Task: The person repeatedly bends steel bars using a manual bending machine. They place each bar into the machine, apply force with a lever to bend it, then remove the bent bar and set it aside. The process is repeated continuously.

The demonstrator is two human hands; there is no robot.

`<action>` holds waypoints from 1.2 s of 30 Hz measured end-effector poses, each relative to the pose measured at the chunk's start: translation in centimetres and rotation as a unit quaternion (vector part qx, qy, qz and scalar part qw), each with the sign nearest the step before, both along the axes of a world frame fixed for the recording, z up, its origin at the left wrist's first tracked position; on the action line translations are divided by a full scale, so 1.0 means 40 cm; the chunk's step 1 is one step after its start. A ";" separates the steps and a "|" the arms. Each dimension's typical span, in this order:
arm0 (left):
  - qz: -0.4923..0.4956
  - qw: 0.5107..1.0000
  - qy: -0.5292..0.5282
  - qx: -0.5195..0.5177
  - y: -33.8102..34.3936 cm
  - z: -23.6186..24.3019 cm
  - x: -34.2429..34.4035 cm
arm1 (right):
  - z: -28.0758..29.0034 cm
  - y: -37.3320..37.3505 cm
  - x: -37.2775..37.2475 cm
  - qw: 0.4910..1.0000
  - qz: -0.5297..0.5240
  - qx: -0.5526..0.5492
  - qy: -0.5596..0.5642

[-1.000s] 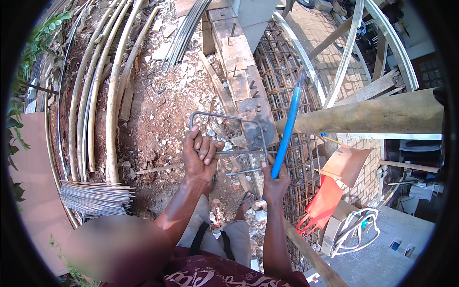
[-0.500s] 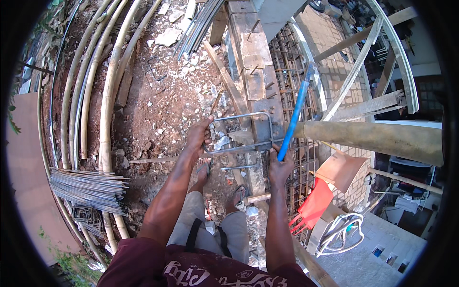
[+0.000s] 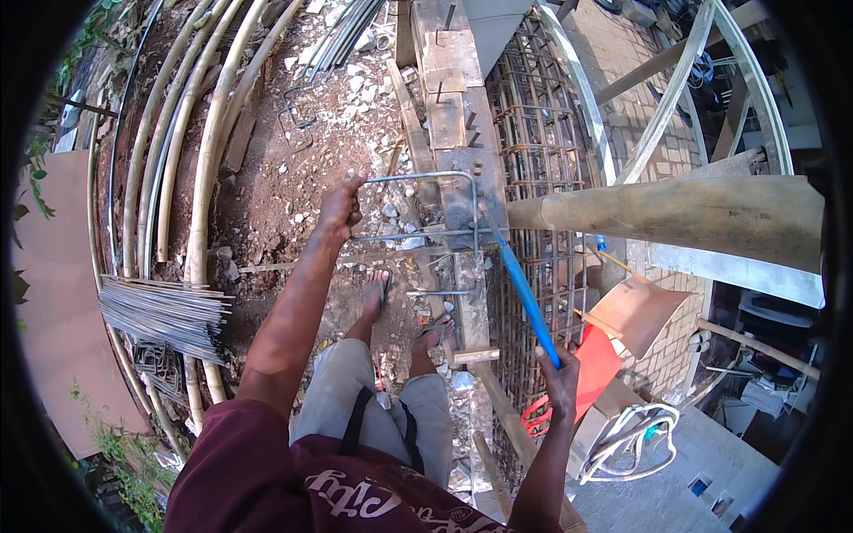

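My left hand (image 3: 342, 209) is closed round the left end of a bent steel rod frame (image 3: 418, 176), whose right corner lies over a dark plate (image 3: 458, 162) with pins on a wooden beam (image 3: 440, 43). My right hand (image 3: 560, 377) grips the lower end of a long blue-handled bar (image 3: 529, 298). The bar's dark far end meets the frame's right side on the plate; exactly how it fits there is too small to tell. A short bent rod (image 3: 435, 293) lies below the frame, near my sandalled feet.
Bamboo poles (image 3: 209, 151) and bundled thin rods (image 3: 160, 306) lie left, over rubble. A rebar cage (image 3: 529, 107) runs along the beam's right. A thick pole (image 3: 675, 218) crosses at right, above a red bag (image 3: 600, 369), coiled hose (image 3: 631, 444) and paving (image 3: 604, 40).
My right hand has moved down and right, away from the frame, and the blue bar's far end has dropped onto the frame's corner. My left hand has shifted up and left with the frame.
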State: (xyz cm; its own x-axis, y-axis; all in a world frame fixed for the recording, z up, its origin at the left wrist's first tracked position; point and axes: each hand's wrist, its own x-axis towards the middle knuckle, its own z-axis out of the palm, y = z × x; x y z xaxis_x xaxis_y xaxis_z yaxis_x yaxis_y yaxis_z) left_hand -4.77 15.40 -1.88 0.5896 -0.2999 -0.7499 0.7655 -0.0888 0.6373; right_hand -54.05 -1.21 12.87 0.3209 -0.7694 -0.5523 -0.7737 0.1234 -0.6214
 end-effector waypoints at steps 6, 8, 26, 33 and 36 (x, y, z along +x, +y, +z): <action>0.016 1.000 -0.009 0.005 -0.010 -0.030 0.004 | -0.025 -0.234 -0.084 0.974 0.158 -0.019 0.159; 0.024 1.000 -0.004 0.005 -0.008 -0.036 0.004 | -0.026 -0.300 -0.062 0.969 0.202 -0.015 0.139; -0.013 1.000 -0.016 -0.010 -0.004 -0.017 0.005 | -0.071 -0.400 -0.039 0.940 0.252 -0.153 0.174; -0.018 0.997 -0.079 0.012 -0.004 -0.048 -0.005 | -0.090 -0.215 -0.036 0.959 0.141 -0.187 0.161; -0.024 0.993 -0.117 0.014 -0.012 -0.049 -0.002 | -0.162 0.104 0.059 0.980 -0.033 -0.161 0.109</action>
